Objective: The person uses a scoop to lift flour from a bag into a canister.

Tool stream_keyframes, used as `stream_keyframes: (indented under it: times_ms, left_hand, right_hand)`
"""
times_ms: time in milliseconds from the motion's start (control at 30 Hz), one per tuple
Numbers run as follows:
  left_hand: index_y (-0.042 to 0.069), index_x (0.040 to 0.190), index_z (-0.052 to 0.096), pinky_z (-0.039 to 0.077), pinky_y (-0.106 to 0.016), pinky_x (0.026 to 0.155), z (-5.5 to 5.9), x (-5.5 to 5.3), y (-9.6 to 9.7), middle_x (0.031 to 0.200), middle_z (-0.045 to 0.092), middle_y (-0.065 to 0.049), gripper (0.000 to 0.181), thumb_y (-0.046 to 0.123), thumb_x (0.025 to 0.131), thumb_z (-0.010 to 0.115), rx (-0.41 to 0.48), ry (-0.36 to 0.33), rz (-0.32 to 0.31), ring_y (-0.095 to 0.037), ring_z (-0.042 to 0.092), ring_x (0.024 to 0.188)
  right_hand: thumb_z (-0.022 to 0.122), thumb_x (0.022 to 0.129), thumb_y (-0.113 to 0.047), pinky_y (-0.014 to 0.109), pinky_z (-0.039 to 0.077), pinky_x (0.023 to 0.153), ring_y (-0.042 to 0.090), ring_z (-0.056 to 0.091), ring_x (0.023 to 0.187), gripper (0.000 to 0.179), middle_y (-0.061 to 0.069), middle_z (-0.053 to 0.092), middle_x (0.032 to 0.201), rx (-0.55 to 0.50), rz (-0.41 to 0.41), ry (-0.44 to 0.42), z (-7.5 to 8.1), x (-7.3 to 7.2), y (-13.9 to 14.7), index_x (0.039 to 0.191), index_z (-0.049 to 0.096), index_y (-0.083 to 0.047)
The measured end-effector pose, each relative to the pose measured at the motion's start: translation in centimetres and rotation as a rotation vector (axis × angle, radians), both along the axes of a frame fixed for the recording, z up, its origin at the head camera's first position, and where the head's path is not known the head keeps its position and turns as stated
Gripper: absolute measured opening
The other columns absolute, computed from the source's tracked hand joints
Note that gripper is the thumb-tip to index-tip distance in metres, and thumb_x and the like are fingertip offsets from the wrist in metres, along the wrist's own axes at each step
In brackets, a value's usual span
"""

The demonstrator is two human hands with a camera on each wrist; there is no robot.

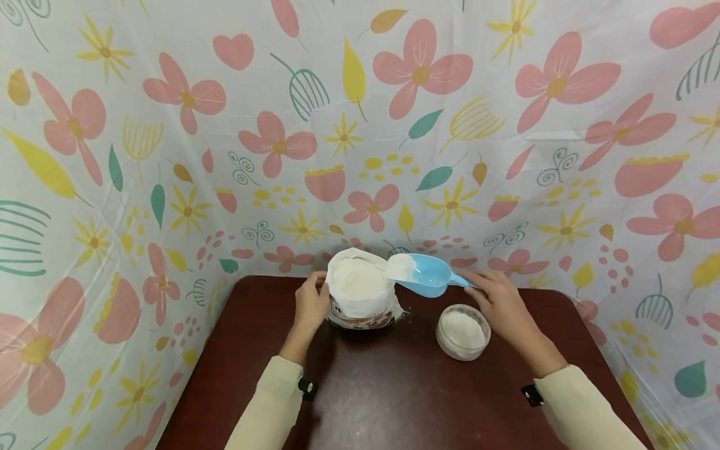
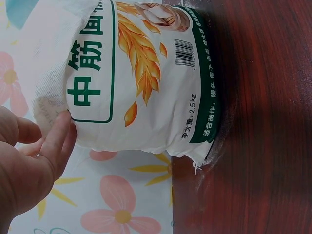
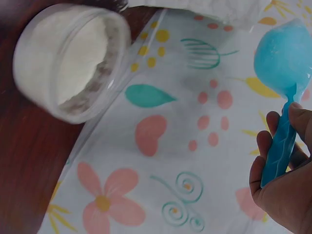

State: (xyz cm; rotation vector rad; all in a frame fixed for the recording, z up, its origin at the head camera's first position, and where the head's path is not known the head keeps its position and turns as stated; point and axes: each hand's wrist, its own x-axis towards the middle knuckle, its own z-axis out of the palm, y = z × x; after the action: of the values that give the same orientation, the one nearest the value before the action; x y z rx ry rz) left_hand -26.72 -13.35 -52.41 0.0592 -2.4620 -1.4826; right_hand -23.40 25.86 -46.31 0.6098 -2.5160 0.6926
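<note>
A white flour bag (image 1: 360, 294) stands with its top open and flour inside. At the bag's left rim, my left hand (image 1: 312, 303) pinches the edge between thumb and fingers; in the left wrist view the fingertips (image 2: 63, 122) lie on the bag's printed side. My right hand (image 1: 500, 303) grips the handle of a blue scoop (image 1: 430, 275), which carries a heap of flour (image 1: 400, 267) at its tip. The scoop is raised beside the bag's mouth, its tip right at the rim. Below my right hand, a clear round tub (image 1: 462, 334) holds flour.
The dark red-brown table (image 1: 382, 394) carries the bag and the tub. A flower-printed curtain (image 1: 360, 156) hangs behind the table and along its sides. Some spilled flour (image 1: 406, 310) dusts the tabletop by the bag.
</note>
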Motion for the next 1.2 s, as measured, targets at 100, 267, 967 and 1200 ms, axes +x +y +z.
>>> stream_keyframes:
  times_ms: [100, 267, 967, 1200]
  left_hand:
    - [0.005, 0.129, 0.067, 0.063, -0.034, 0.065, -0.1, 0.1, 0.0, 0.106, 0.072, -0.013, 0.026, 0.006, 0.105, 0.056, 0.000, -0.006, 0.001, -0.019, 0.069, 0.074]
    - [0.003, 0.128, 0.067, 0.062, -0.034, 0.065, -0.1, 0.4, 0.0, 0.105, 0.072, -0.015, 0.026, 0.004, 0.104, 0.056, 0.008, -0.006, -0.008, -0.019, 0.070, 0.073]
    - [0.002, 0.128, 0.067, 0.064, -0.034, 0.067, -0.1, 0.1, 0.0, 0.106, 0.072, -0.016, 0.027, 0.005, 0.104, 0.056, 0.029, 0.005, -0.008, -0.021, 0.071, 0.075]
    - [0.002, 0.128, 0.067, 0.064, -0.033, 0.067, 0.1, -0.1, 0.0, 0.107, 0.073, -0.016, 0.027, 0.003, 0.103, 0.057, 0.027, 0.006, -0.002, -0.024, 0.072, 0.077]
  right_hand:
    - [0.076, 0.089, 0.003, 0.044, 0.051, 0.073, 0.027, 0.063, 0.097, 0.038, 0.010, 0.073, 0.111, -0.003, -0.017, 0.031, -0.5, 0.8, 1.1, 0.126, 0.073, -0.008]
    - [0.077, 0.086, 0.005, 0.049, 0.050, 0.078, 0.033, 0.062, 0.101, 0.038, 0.012, 0.073, 0.109, -0.011, -0.043, 0.051, -1.1, 2.2, 2.9, 0.123, 0.074, -0.007]
    - [0.083, 0.078, 0.005, 0.046, 0.044, 0.073, 0.033, 0.059, 0.090, 0.041, 0.013, 0.073, 0.106, 0.126, -0.072, 0.092, -2.0, 3.9, 9.4, 0.116, 0.077, -0.008]
    - [0.083, 0.080, -0.003, 0.053, 0.050, 0.070, 0.034, 0.062, 0.087, 0.032, 0.012, 0.074, 0.101, 0.203, -0.051, 0.140, -2.3, 3.6, 10.8, 0.112, 0.078, -0.008]
